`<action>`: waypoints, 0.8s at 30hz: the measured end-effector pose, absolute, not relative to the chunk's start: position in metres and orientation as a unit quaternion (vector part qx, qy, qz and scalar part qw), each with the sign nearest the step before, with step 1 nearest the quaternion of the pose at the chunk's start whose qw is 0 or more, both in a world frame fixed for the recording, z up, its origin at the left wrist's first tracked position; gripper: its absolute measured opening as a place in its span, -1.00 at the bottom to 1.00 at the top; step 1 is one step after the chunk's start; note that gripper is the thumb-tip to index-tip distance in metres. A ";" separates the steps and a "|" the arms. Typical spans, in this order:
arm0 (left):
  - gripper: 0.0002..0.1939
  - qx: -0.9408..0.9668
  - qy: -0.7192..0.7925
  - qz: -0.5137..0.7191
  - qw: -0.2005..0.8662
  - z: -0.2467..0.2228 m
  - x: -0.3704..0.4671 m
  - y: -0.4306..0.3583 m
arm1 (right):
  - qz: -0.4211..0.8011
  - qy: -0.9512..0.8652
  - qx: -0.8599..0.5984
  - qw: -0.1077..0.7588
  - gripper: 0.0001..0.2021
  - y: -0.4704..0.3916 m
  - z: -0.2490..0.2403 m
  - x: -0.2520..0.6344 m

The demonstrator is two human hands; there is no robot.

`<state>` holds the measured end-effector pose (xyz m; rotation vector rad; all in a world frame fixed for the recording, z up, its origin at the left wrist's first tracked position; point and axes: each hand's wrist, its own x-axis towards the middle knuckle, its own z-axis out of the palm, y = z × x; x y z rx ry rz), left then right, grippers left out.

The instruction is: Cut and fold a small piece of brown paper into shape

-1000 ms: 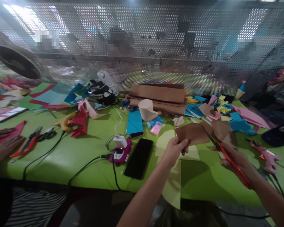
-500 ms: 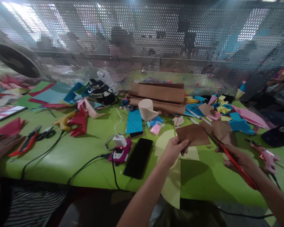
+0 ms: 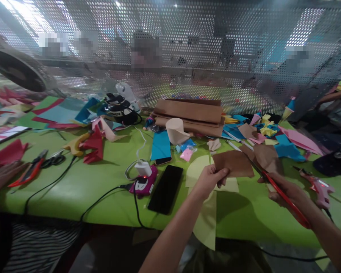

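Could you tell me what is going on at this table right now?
A person is cutting paper at a cluttered green table. The left hand pinches a brown paper sheet by its near corner, holding it above a pale yellow sheet. The right hand grips red-handled scissors, their blades at the sheet's right edge. A black phone lies to the left, a pink glue gun to the right. Another person's hand rests at far left.

Brown paper sheet point(image 3: 234, 163), roughly rectangular, flat and slightly tilted, held up just above the bench at its 8 o'clock corner. Red-handled scissors point(image 3: 275, 189) at its 3 o'clock side, blades at the sheet's edge, pointing toward 10 o'clock, handles low toward 4 o'clock.
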<state>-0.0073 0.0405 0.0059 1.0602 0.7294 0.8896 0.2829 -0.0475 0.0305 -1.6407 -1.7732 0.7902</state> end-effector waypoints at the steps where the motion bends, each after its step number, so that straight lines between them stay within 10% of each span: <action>1: -0.39 0.478 0.328 0.400 0.710 0.006 -0.007 0.041 | 0.296 -0.662 -0.622 0.295 -0.45 -0.047 0.030 0.283; 24: -0.37 0.522 0.328 0.359 0.700 -0.001 -0.010 0.043 | 0.239 -0.693 -0.645 0.218 -0.36 -0.047 0.034 0.305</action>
